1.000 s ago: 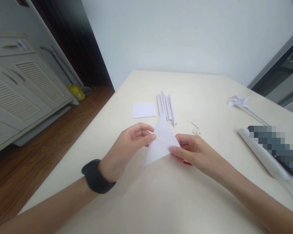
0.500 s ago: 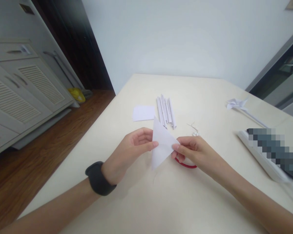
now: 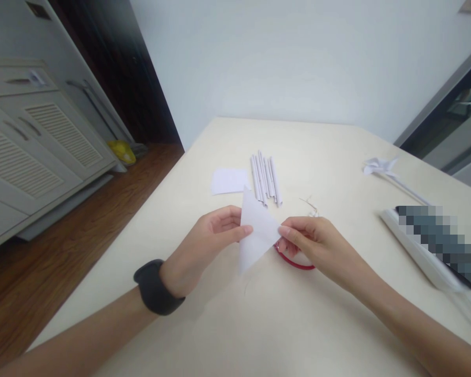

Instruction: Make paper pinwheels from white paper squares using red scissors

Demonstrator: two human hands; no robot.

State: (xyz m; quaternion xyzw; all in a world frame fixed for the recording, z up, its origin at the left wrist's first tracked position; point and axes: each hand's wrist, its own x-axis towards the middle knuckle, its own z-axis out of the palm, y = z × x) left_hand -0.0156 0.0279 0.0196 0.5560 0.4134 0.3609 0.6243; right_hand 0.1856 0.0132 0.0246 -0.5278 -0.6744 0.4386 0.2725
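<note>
Pale table (image 3: 329, 157), white wall (image 3: 275, 57) behind, head view. White paper triangle (image 3: 258, 235) above it, between hands: left hand (image 3: 214, 235) pinching its left edge, right hand (image 3: 312, 238) pinching its right corner. Rolled paper sticks (image 3: 272, 180) beyond; red curved object (image 3: 298, 266) partly hidden by right hand.

Free passage over the tabletop (image 3: 317, 144) beyond the paper rolls (image 3: 266, 179), flat paper (image 3: 229, 181) left of them, triangular paper (image 3: 258, 233) in front.

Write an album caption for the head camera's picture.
Left hand and right hand hold a paper triangle above a pale table, with paper rolls lying beyond.
</note>
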